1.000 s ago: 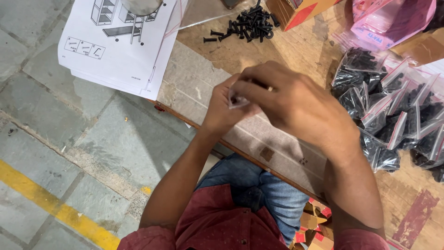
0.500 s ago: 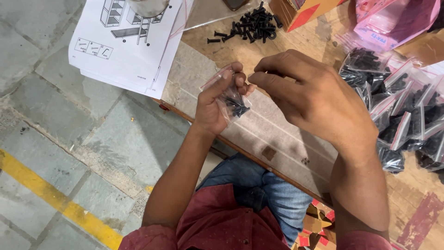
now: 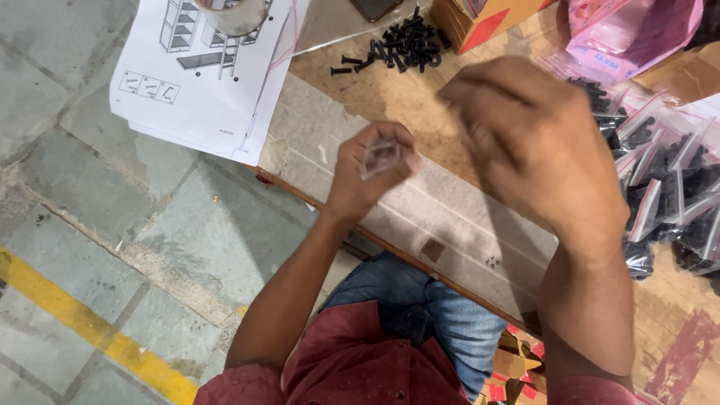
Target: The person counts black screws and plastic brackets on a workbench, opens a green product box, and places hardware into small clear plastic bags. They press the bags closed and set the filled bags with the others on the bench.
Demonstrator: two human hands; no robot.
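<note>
The small clear bag sits pinched in the closed left hand, above the surface. It looks light, thin and crinkly, probably slippery, best gripped by its top edge. The right hand is blurred; I cannot tell its grip. Black screws lie loose beyond; filled bags pile at right.

The left hand is raised, fingers curled closed and pointing toward twelve o'clock. The right hand, blurred, hovers at its three o'clock, back upward, fingers bent.
</note>
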